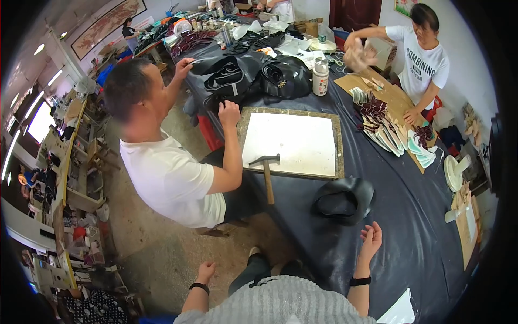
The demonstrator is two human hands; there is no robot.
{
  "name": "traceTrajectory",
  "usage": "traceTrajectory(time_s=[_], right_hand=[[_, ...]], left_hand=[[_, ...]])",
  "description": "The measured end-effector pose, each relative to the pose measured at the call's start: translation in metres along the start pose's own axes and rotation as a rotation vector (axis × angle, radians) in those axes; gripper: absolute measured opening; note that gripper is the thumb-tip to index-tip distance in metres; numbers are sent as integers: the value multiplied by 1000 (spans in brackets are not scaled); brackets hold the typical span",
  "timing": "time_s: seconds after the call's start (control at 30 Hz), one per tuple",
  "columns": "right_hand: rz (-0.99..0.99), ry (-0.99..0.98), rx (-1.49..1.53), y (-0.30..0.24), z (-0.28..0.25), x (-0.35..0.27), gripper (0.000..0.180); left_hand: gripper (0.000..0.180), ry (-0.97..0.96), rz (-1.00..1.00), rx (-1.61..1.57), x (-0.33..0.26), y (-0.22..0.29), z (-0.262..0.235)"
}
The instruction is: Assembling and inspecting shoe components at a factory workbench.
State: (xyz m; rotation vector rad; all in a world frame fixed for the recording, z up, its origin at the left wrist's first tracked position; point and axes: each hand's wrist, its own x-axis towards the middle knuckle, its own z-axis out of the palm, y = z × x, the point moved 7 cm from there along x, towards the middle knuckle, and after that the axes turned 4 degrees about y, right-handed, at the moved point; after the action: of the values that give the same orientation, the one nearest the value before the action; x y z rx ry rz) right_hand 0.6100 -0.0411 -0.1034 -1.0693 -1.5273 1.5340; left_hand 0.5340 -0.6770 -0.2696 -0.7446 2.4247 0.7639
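My right hand (371,240) is over the black-covered table (399,232), its fingers apart and slightly bent, with nothing in them. Just beyond it lies a ring-shaped bundle of black leather-like material (345,201), apart from my fingers. Low beside my body, off the table, my left hand (206,271) is loosely closed and appears to hold nothing. A hammer (268,178) with a wooden handle rests its head on a white board (291,141), and its handle reaches over the board's near edge.
At the left sits a person in a white shirt (167,178), hands by black leather-like bundles (229,75). Across the table another person (421,65) handles pieces near brown cardboard (396,105) and fanned stacks (375,127). A bottle (320,76) stands behind the board.
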Motion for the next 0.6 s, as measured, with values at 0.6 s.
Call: traceTrajectory(time_s=[0.6], right_hand=[[-99,-154,-174,-36,109,-92,27]], left_hand=[[36,-235,104,1,95,-22,5]])
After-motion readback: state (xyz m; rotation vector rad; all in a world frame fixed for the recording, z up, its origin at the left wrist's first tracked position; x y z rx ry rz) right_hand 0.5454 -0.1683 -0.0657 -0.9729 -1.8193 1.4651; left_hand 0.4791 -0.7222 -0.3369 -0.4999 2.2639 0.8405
